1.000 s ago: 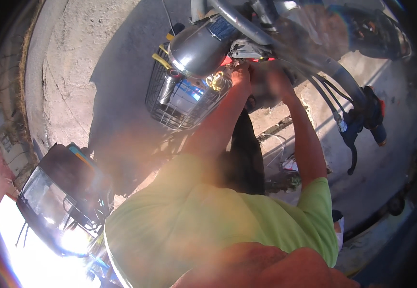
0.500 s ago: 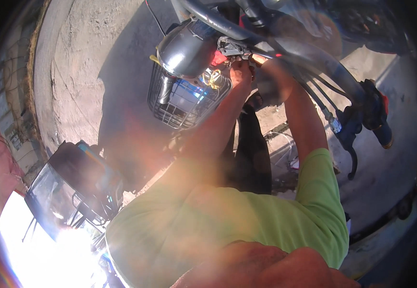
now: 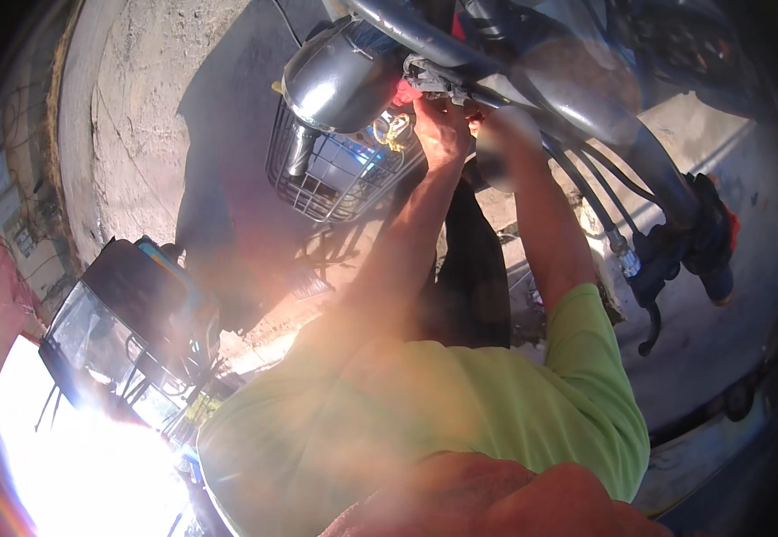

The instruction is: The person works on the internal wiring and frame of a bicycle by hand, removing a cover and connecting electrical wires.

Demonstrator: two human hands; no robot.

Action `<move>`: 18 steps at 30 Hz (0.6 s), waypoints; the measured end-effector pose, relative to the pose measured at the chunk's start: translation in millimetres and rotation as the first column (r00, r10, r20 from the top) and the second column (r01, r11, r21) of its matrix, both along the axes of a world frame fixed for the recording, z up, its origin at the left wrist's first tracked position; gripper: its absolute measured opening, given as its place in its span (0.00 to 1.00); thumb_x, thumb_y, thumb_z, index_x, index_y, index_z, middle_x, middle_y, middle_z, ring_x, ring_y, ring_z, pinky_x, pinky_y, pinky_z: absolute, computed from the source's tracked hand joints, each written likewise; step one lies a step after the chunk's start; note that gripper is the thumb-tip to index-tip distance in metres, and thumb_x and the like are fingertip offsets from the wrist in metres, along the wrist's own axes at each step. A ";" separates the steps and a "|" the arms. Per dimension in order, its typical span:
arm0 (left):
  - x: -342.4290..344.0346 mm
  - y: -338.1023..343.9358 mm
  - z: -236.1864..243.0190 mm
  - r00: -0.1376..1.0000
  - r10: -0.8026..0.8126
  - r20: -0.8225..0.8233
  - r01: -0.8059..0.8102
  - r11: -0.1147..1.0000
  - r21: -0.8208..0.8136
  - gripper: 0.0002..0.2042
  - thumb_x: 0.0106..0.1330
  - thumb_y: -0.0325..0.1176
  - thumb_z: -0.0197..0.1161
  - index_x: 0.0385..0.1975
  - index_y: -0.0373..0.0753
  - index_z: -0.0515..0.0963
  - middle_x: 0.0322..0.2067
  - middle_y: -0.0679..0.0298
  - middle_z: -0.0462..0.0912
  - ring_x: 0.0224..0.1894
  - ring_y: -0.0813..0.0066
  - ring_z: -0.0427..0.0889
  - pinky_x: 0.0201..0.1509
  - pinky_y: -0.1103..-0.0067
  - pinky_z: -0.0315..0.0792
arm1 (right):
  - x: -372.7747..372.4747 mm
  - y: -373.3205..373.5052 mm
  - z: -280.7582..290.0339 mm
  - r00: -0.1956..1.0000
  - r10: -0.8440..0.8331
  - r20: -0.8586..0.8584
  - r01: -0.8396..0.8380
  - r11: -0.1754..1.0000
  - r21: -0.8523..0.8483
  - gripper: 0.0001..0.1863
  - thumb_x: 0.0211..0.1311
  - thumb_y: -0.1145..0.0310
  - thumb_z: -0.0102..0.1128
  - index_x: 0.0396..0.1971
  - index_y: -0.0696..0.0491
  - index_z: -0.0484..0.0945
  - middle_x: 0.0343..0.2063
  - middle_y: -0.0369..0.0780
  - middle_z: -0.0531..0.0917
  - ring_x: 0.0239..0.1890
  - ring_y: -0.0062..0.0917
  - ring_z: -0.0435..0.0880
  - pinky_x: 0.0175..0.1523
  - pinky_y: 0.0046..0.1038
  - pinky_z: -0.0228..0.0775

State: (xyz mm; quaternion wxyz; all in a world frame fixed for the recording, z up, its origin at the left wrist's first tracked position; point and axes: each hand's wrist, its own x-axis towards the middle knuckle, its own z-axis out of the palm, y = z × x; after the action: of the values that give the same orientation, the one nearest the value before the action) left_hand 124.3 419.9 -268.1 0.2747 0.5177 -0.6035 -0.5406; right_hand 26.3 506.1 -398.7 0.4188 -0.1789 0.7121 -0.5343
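Note:
Both my hands work close together under the curved dark handlebar (image 3: 577, 103) of a bike or scooter. My left hand (image 3: 444, 139) is closed, its fingers raised to a grey metal bracket (image 3: 434, 76); what they grip is hidden. Beside it, my right hand (image 3: 502, 134) is partly hidden by cables and a blur, with bent fingertips showing near the left hand's. Red material (image 3: 407, 92) sits just left of the bracket. A glossy dark rounded housing (image 3: 331, 80) lies farther left, above a wire basket (image 3: 322, 192). Yellow cord (image 3: 393, 132) hangs at the basket's upper right.
A brake lever (image 3: 650, 327) and black cables (image 3: 599, 192) hang on the right. At the left stands a dark box-like object with a clear panel (image 3: 116, 327), beside strong sun glare. Rough concrete ground (image 3: 143, 116) stretches along the upper left.
My left hand has shifted slightly left and turned, its fingers now reaching upward at the bracket. The handlebar's right end and lever sit lower in view. The basket appears slightly higher and farther left.

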 end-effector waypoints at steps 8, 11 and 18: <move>-4.3 -27.2 -118.8 0.993 0.040 0.108 -0.046 0.998 0.051 0.15 0.65 0.38 0.66 0.46 0.34 0.80 0.39 0.48 0.88 0.46 0.48 0.88 0.51 0.63 0.81 | -10.7 -36.5 19.6 0.993 -0.084 0.083 0.093 0.990 -0.102 0.13 0.69 0.60 0.63 0.41 0.55 0.84 0.35 0.36 0.83 0.38 0.19 0.78 0.44 0.27 0.69; -15.4 -22.3 -86.6 0.984 0.117 0.134 -0.127 0.990 0.068 0.14 0.66 0.36 0.65 0.46 0.33 0.81 0.40 0.49 0.88 0.46 0.51 0.88 0.52 0.65 0.79 | -12.0 -38.2 11.2 0.989 -0.081 0.120 0.097 0.987 -0.128 0.12 0.69 0.61 0.64 0.40 0.55 0.84 0.34 0.35 0.83 0.37 0.19 0.78 0.44 0.26 0.69; -4.5 -23.3 -58.3 0.462 0.591 -0.661 0.077 0.716 0.694 0.10 0.66 0.19 0.60 0.46 0.31 0.81 0.38 0.54 0.87 0.39 0.59 0.86 0.36 0.70 0.81 | -17.3 -39.1 30.5 0.957 0.030 0.290 0.021 0.985 -0.169 0.11 0.68 0.61 0.65 0.38 0.55 0.84 0.33 0.35 0.83 0.35 0.18 0.77 0.42 0.26 0.68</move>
State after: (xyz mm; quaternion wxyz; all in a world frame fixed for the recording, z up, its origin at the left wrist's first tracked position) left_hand 119.8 396.5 -326.5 0.4255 0.3324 -0.0703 -0.8387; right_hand 9.0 467.0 -368.2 0.5036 -0.1348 0.5940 -0.6127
